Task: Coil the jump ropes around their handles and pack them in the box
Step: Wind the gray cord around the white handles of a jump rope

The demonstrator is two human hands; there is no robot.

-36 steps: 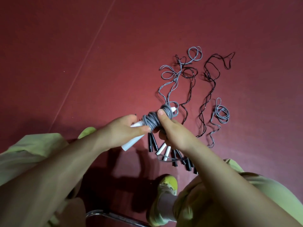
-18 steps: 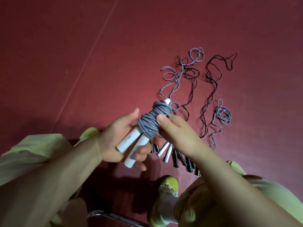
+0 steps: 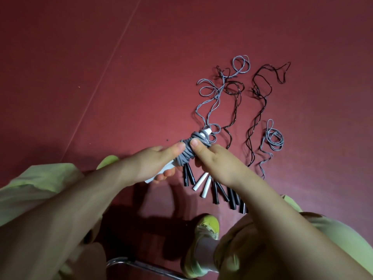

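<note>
Gripping the grey rope coil [image 3: 189, 151] between them, the left hand [image 3: 150, 165] holds the white handles [image 3: 161, 172] and the right hand [image 3: 217, 164] pinches the wraps. Half a second ago the bundle stood steeper; now both thumbs press it flatter. Loose grey rope [image 3: 212, 98] trails to the red floor [image 3: 101, 77], beside black ropes [image 3: 260, 93] and black handles [image 3: 222, 193]. No writing shows.

My two bare forearms reach forward and meet in front of me. My left hand [image 3: 149, 164] curls around the rope bundle [image 3: 188, 152], thumb on top. My right hand [image 3: 218, 164] pinches it, thumb pressing its coils.
</note>
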